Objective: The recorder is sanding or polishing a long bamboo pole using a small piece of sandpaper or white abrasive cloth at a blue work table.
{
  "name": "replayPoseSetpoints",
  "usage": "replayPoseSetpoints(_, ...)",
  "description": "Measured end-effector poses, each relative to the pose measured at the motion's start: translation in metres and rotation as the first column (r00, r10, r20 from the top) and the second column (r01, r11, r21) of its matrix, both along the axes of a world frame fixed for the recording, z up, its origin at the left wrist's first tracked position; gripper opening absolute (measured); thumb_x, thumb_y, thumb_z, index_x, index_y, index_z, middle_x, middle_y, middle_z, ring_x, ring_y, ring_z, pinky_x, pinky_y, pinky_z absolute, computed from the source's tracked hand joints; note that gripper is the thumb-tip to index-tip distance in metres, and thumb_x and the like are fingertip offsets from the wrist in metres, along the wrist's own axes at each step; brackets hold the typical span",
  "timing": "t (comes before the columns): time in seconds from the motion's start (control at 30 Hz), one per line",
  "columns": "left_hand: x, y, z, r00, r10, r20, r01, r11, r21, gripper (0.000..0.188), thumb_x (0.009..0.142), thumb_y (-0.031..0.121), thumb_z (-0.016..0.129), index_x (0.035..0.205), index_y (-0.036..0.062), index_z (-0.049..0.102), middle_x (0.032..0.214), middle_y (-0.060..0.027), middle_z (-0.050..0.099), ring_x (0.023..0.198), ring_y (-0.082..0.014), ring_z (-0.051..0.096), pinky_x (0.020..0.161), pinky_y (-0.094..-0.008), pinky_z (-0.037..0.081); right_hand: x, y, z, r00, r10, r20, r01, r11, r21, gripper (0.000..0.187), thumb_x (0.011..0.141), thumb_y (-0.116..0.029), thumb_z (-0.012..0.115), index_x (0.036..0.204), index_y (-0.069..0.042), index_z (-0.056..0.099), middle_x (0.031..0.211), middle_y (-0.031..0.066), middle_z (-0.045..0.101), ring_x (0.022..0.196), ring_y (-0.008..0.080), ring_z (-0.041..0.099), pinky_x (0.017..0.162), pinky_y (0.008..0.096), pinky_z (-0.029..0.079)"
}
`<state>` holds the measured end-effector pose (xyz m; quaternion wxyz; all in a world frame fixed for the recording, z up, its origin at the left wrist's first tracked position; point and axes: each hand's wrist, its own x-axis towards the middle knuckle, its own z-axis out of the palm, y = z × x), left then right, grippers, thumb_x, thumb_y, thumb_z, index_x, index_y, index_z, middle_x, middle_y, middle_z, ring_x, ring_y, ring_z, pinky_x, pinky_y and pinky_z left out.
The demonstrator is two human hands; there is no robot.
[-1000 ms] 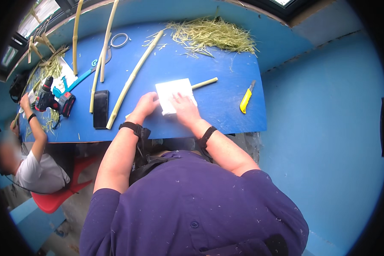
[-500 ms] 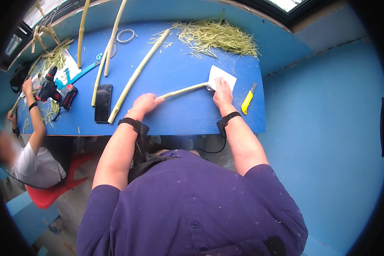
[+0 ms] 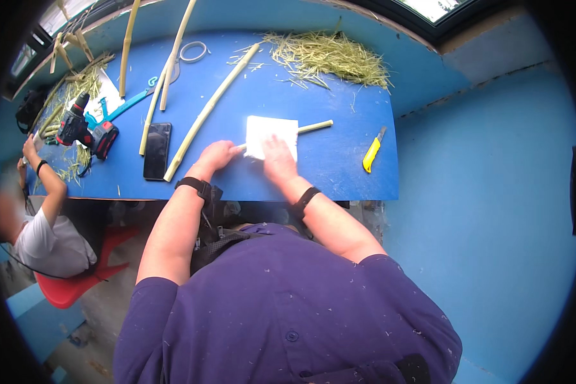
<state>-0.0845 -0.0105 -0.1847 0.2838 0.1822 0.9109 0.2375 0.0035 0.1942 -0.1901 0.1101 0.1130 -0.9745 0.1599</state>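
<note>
Blue, the table [image 3: 339, 176] carries a thin pale stick [image 3: 317, 125] in its front half, pointing toward the right edge; the left hand [image 3: 215, 157] is closed round the stick's left part; the right hand [image 3: 278, 160] lies flattened on a white sheet [image 3: 256, 130] across the stick, and whether it grips underneath I cannot tell; a yellow knife [image 3: 372, 154] lies near the right edge; pale shavings [image 3: 331, 59] heap at the back right corner; a black phone [image 3: 157, 152] lies near the front edge, beside a longer stick [image 3: 212, 111].
</note>
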Motion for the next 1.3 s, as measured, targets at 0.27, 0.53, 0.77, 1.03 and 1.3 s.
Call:
replayPoseSetpoints(0.27,0.008,0.006,0.03,0.991,0.067,0.12,-0.067,0.998,-0.008,0.039,0.088,0.041,0.056,0.101,0.0056,0.067,0.094,-0.0168,0.067,0.093,-0.0331,0.063,0.082,-0.0416,0.048,-0.002,0.051,0.006,0.994,-0.034,0.103,0.034,0.999,0.0,0.053,0.078,-0.003,0.052,0.131,-0.005,0.048,0.135,0.0159,0.049,0.128,0.0331,0.044,0.106,0.0436,0.036)
replayPoseSetpoints(0.53,0.019,0.005,0.038,0.993,0.104,0.054,-0.105,0.994,0.028,0.041,0.087,0.043,0.058,0.102,0.0053,0.066,0.094,-0.0163,0.067,0.093,-0.0327,0.063,0.081,-0.0421,0.048,-0.014,0.149,0.003,0.92,-0.378,0.103,0.359,0.918,0.168,0.057,0.081,0.001,0.05,0.137,-0.008,0.043,0.145,0.0119,0.04,0.135,0.0306,0.035,0.11,0.042,0.031)
replayPoseSetpoints(0.77,0.016,0.009,0.046,0.994,0.057,0.098,-0.055,0.998,-0.023,0.038,0.088,0.04,0.058,0.101,0.0044,0.062,0.095,-0.0181,0.066,0.094,-0.0364,0.062,0.082,-0.0446,0.047,-0.012,0.136,0.008,0.895,-0.431,0.115,0.413,0.898,0.151,0.061,0.077,0.002,0.054,0.137,-0.006,0.042,0.143,0.0155,0.04,0.134,0.0339,0.035,0.11,0.042,0.032)
replayPoseSetpoints(1.03,0.008,0.005,0.026,1.0,-0.002,-0.013,0.002,1.0,0.0,0.037,0.086,0.039,0.06,0.099,0.0047,0.064,0.095,-0.0183,0.066,0.094,-0.0363,0.062,0.082,-0.0447,0.047,0.0,0.017,0.001,0.995,-0.091,0.036,0.09,0.995,0.03,0.051,0.077,-0.003,0.052,0.127,0.004,0.049,0.132,0.0238,0.049,0.126,0.0367,0.044,0.107,0.0453,0.033)
replayPoseSetpoints(1.3,0.005,0.006,0.021,0.983,0.115,0.143,-0.115,0.993,-0.005,0.037,0.083,0.037,0.062,0.099,0.0041,0.069,0.088,-0.0174,0.068,0.084,-0.0309,0.066,0.077,-0.0389,0.05,0.008,-0.009,0.021,0.981,0.179,0.076,-0.178,0.984,-0.015,0.057,0.076,-0.009,0.058,0.131,0.001,0.047,0.133,0.0206,0.049,0.126,0.035,0.044,0.106,0.0468,0.034)
